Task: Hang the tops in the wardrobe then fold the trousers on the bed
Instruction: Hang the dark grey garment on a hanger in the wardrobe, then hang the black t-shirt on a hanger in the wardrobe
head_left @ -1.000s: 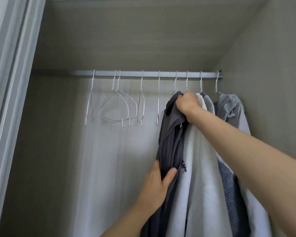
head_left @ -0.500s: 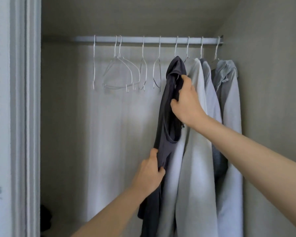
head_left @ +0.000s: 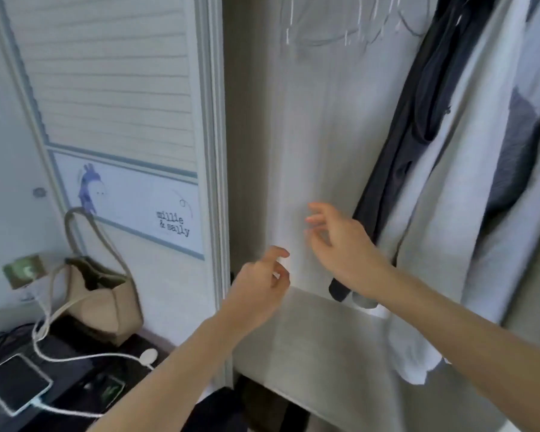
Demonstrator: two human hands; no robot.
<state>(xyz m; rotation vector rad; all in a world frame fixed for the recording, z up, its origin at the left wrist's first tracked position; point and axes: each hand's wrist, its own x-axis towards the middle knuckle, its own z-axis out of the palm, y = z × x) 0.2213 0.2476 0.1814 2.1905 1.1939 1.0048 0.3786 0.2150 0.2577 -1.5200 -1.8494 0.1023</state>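
A dark grey top (head_left: pixel 418 120) hangs inside the wardrobe at the upper right, beside several pale grey tops (head_left: pixel 468 169) to its right. Empty wire hangers (head_left: pixel 321 32) show blurred at the top. My left hand (head_left: pixel 259 285) hovers low in the wardrobe opening, fingers loosely curled and holding nothing. My right hand (head_left: pixel 340 241) is just left of the dark top's lower hem, fingers spread, holding nothing. Both hands are apart from the clothes. The rail, the trousers and the bed are out of view.
A grey wardrobe shelf (head_left: pixel 325 338) lies below the hanging clothes. The sliding door (head_left: pixel 122 120) stands to the left. At lower left, a beige bag (head_left: pixel 103 294), a phone (head_left: pixel 13 381) on a white charging cable (head_left: pixel 85 357) rest on a dark surface.
Both hands have let go of the dark grey top and dropped lower. The view has swung down and left, so the rail is gone and the door and bag appear.
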